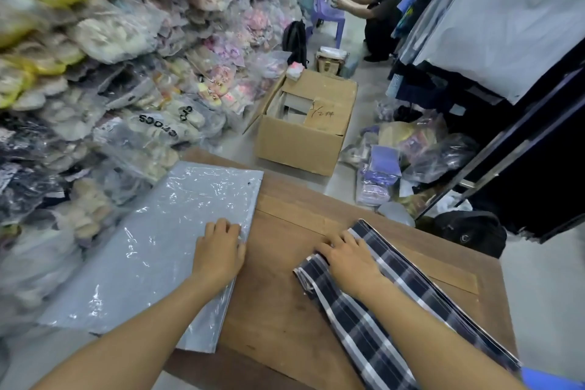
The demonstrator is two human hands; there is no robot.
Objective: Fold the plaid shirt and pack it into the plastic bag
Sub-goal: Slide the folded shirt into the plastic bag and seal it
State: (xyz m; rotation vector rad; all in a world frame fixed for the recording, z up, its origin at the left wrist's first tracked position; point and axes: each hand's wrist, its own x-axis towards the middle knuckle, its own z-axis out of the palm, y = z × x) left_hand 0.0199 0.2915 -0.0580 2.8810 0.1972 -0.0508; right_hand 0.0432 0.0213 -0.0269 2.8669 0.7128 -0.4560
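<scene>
A dark plaid shirt (408, 291) with white stripes lies folded into a long narrow strip on the right side of the wooden table (285, 304). My right hand (349, 258) rests on its far end, fingers curled over the fabric edge. A stack of grey plastic bags (158, 247) lies flat on the table's left side, hanging past its left edge. My left hand (220, 250) presses on the right edge of the top bag, fingertips at that edge.
Shelves of bagged shoes (95, 73) fill the left wall. An open cardboard box (304, 123) stands on the floor beyond the table. Bagged goods (408, 155) and a black clothes rack (506, 123) crowd the right. A person (376, 9) crouches by a purple chair (326, 6) far back.
</scene>
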